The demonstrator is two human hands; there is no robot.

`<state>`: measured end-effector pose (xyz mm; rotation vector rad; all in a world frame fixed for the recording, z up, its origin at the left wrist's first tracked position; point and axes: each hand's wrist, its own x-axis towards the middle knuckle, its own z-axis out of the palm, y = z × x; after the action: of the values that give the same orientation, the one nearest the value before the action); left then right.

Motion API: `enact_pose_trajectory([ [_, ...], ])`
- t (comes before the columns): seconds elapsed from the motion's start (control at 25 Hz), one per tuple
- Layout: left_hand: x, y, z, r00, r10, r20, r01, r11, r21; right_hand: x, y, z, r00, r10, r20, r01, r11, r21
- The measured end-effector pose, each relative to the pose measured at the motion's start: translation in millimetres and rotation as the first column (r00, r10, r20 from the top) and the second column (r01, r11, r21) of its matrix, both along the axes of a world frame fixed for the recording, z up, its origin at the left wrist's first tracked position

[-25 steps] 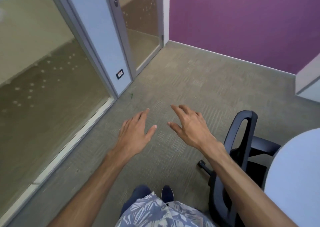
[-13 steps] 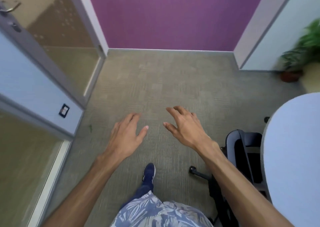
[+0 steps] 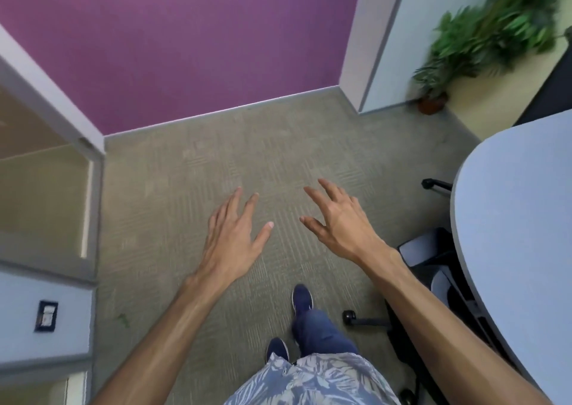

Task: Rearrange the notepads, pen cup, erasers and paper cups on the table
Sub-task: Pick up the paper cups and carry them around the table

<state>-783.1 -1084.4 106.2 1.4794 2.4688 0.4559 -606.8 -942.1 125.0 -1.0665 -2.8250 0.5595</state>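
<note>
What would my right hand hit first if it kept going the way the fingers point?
Probably nothing close: the right hand points up-left over bare carpet, toward the purple wall. Depth is unclear.

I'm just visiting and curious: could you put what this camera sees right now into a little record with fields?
left hand: open, empty, held over the carpet
right hand: open, empty, fingers spread
table: pale, rounded edge at right; visible part bare
task items: none in view
chair: black, tucked beside the table
plant: potted, far right corner
wall: purple, ahead
</note>
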Motion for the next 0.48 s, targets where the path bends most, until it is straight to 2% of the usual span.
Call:
enact_pose_trajectory([
  [0.16, -28.5, 79.8, -0.4, 0.996, -0.085, 0.003, 0.085, 0.996, -0.013, -17.2, 58.2, -6.5, 0.994, -0.1, -0.049, 0.1, 0.995, -0.008],
  [0.48, -60.0, 286.4, 11.3, 0.964, -0.265, 0.014, 0.265, 0.964, -0.001, -35.2, 233.1, -10.2, 0.957, -0.279, -0.082, 0.279, 0.96, -0.005],
])
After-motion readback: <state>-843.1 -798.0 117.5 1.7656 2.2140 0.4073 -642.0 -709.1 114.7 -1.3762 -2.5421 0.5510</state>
